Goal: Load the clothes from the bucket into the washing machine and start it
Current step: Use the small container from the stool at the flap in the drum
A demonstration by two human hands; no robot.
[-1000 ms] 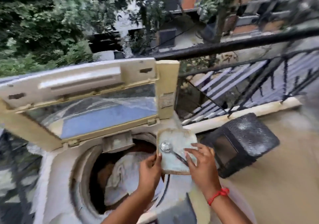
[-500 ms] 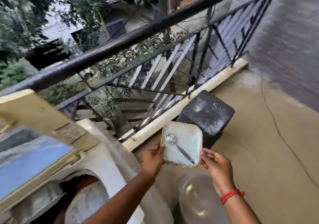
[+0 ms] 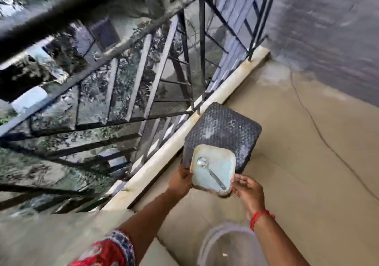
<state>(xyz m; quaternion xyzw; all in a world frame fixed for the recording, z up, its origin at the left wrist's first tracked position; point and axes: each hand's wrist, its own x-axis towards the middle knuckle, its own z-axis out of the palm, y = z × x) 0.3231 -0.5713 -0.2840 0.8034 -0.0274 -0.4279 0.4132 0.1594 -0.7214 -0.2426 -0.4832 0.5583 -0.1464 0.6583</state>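
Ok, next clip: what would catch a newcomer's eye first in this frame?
Probably the pale square container with a metal spoon lying in it, held from both sides by the left hand and right hand near the frame's centre. Behind it stands a dark textured stool by the black railing that crosses the upper left.

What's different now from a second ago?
The view swung right, so the washing machine is gone from sight. The box went from over the drum to over the dark stool. Unchanged: left hand and right hand hold its sides, spoon inside.
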